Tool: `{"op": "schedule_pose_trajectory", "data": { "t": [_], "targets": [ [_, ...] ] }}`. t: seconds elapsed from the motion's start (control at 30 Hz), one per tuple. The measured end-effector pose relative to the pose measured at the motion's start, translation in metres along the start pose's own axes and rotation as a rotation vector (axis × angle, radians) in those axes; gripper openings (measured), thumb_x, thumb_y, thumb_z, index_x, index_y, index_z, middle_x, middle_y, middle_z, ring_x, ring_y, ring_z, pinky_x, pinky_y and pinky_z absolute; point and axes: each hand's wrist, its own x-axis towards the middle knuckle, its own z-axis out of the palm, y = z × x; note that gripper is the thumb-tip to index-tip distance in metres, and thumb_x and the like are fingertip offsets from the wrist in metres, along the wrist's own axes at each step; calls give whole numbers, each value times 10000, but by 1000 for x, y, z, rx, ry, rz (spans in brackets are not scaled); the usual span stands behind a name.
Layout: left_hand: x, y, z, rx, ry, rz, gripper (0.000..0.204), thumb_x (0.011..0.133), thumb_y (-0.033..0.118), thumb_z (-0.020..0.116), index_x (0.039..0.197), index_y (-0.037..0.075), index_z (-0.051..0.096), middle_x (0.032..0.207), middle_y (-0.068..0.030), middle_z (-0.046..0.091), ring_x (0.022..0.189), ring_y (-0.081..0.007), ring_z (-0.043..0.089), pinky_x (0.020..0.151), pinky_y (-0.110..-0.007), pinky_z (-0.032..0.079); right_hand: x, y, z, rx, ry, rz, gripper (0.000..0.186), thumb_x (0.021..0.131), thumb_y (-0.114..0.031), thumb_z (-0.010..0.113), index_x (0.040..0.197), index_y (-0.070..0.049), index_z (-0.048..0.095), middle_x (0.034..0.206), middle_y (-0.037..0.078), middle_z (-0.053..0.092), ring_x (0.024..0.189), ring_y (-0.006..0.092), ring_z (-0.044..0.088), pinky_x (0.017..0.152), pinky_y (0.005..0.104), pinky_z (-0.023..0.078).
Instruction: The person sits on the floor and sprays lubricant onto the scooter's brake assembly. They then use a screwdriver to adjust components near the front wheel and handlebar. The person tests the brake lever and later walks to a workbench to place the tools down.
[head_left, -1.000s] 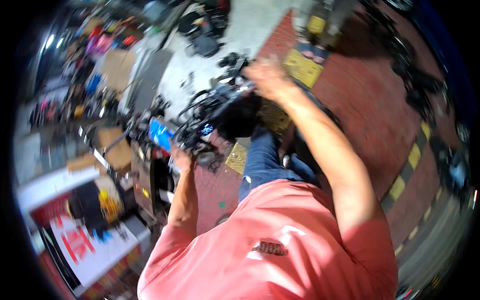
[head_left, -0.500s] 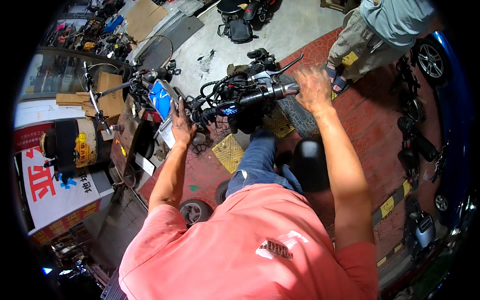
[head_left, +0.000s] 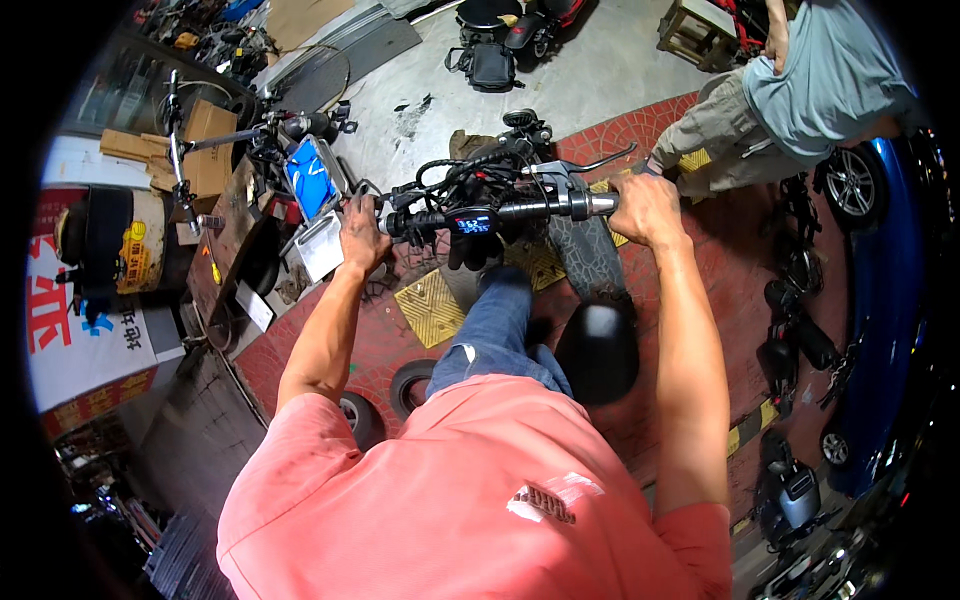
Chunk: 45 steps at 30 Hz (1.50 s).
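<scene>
A handlebar (head_left: 525, 210) with a small lit display (head_left: 478, 225) runs across in front of me, cables bunched around its stem. My left hand (head_left: 364, 235) is closed around its left end, next to the black grip section. At the other end, my right hand (head_left: 645, 210) is curled round the bar beyond the bare metal part. A brake lever (head_left: 605, 157) sticks out ahead of the right hand. Below the bar are my jeans-clad leg (head_left: 493, 325) and a black seat (head_left: 598, 350).
A person (head_left: 800, 95) in a light blue shirt stands at the far right, near a blue car (head_left: 875, 330). To the left are a workbench (head_left: 225, 250), a blue-screened device (head_left: 312, 180) and a cardboard box (head_left: 210, 130). Loose tyres (head_left: 410, 388) lie beside my leg.
The handlebar has turned to lie more level, its right end coming toward me. My left hand's fingers, stretched out before, now wrap the bar's left end. My view has shifted slightly.
</scene>
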Motion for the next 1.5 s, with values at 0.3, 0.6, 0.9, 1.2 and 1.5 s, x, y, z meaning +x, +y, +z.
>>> {"op": "schedule_pose_trajectory", "data": {
  "t": [0.3, 0.6, 0.9, 1.2, 1.5],
  "targets": [
    [-11, 1, 1, -182, 145, 45, 1017, 631, -77, 667, 1535, 182, 282, 1526, -239, 290, 1350, -458, 408, 1090, -467, 427, -7, -12, 22, 15, 347, -57, 195, 641, -95, 676, 834, -108, 655, 815, 91, 658, 844, 325, 636, 722, 460, 485],
    [-9, -5, 5, -167, 162, 47, 1013, 645, -42, 687, 1544, 178, 275, 1565, -225, 225, 1356, -465, 399, 1079, -473, 436, -12, -20, 33, -16, 445, -39, 364, 581, -132, 746, 930, -153, 647, 910, 24, 634, 937, 273, 593, 797, 426, 454],
    [-9, -9, 9, -161, 162, 5, 1018, 639, 6, 748, 1531, 170, 286, 1584, -192, 221, 1324, -449, 441, 1055, -487, 449, -8, -21, 37, -20, 536, -98, 255, 598, -87, 673, 840, -132, 606, 794, 47, 580, 812, 292, 560, 709, 428, 425],
    [-8, -16, 14, -134, 250, 79, 723, 658, 62, 744, 1332, 102, 486, 1485, -210, 383, 1316, -428, 449, 1059, -503, 421, 14, -18, 0, -45, -106, -8, 225, 677, -165, 645, 881, -93, 708, 896, 191, 715, 932, 354, 687, 827, 473, 525],
    [-14, -18, 24, -9, 185, 52, 538, 629, 41, 666, 1146, 44, 520, 1111, -176, 608, 1099, -387, 547, 941, -481, 437, 29, -11, -16, 53, -378, 29, 398, 628, -250, 767, 986, -82, 726, 980, 180, 717, 996, 359, 669, 874, 456, 520]
  ]
}}
